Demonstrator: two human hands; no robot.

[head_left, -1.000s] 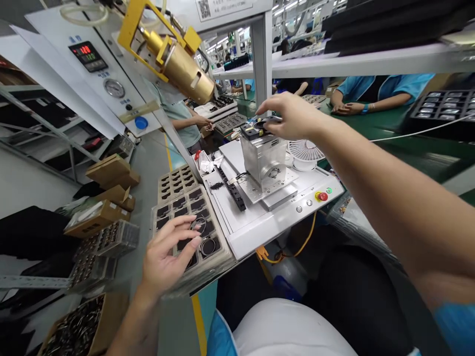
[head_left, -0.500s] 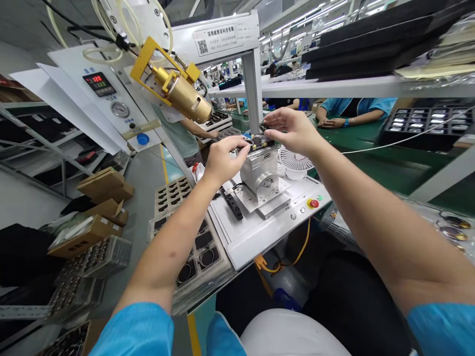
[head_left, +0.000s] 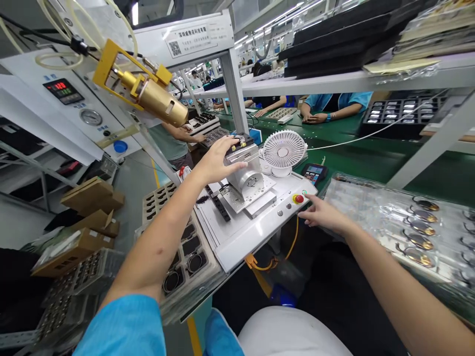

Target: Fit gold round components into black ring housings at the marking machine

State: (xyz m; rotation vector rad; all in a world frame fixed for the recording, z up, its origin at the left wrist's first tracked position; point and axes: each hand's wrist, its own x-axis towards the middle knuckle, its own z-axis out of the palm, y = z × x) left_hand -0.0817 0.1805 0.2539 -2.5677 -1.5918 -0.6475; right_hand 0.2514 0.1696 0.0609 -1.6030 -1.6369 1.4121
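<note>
My left hand (head_left: pixel 219 163) has its fingers stretched over the top and near side of a silver metal fixture (head_left: pixel 251 181). It is open, with the thumb apart, and holds nothing I can see. Dark parts with yellow bits (head_left: pixel 241 144) lie on top of the fixture, partly covered by my fingertips. Over at the panel's right end is my right hand (head_left: pixel 324 213), its index finger reaching toward a green button (head_left: pixel 304 193) beside the red emergency stop knob (head_left: pixel 298 199). That hand is empty with its fingers apart. Whether the finger touches the button I cannot tell.
A brass-coloured press head (head_left: pixel 163 103) hangs up left of the fixture. Behind stands a white fan (head_left: pixel 284 151). A tray of ring-shaped parts (head_left: pixel 208 257) sits at left; a clear tray with round lenses (head_left: pixel 356 198) lies at right. A co-worker's hands (head_left: pixel 314 118) rest across the green table.
My right hand has left the top of the fixture and come down right to the button panel. My left hand has opened from a pinch onto the fixture. The view has shifted right.
</note>
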